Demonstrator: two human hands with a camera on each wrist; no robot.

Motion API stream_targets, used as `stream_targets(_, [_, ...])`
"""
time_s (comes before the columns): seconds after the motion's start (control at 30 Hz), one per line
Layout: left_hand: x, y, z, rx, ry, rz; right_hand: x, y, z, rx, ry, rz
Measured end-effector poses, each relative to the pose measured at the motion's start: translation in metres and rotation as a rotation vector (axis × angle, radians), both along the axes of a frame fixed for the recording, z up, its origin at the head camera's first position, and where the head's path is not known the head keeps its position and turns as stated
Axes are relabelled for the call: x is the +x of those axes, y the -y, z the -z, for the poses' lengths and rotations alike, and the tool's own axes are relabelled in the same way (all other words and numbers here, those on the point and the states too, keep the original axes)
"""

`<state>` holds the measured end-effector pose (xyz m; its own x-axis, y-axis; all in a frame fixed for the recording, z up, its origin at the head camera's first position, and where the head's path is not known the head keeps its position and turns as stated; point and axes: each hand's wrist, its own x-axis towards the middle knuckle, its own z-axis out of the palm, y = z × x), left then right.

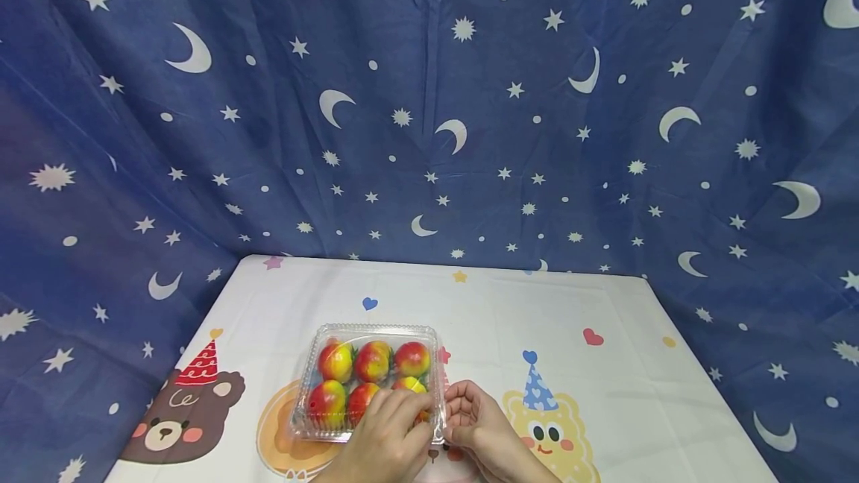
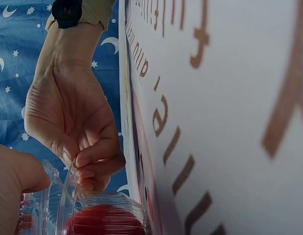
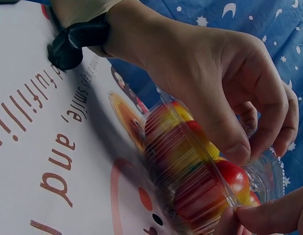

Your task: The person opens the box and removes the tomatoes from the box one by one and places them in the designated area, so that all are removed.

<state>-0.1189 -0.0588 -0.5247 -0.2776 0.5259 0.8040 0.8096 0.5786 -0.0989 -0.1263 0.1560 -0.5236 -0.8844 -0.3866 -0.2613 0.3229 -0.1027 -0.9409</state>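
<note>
From my feed I see a dark blue moon-and-star curtain draped behind the counter, whose white cloth shows cartoon bears in party hats.

clamshell box: clear glossy ribbed plastic | fruits: smooth, shiny | tablecloth: matt printed | backdrop: matt cloth

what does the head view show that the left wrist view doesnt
Only the head view shows the whole table, its bear print, all six fruits in the box and the left hand from above. Only the left wrist view shows the right hand pinching the lid's edge and a dark wrist strap. Both show the clear plastic box, both hands and the starry blue cloth.
</note>
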Motion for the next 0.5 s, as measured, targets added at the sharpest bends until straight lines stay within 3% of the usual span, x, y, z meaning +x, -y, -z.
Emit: stream_targets(0.5, [-0.0004, 0.0009, 0.0024, -0.003, -0.01, 0.006, 0.0006, -0.0001, 0.0008, -0.002, -0.005, 0.004])
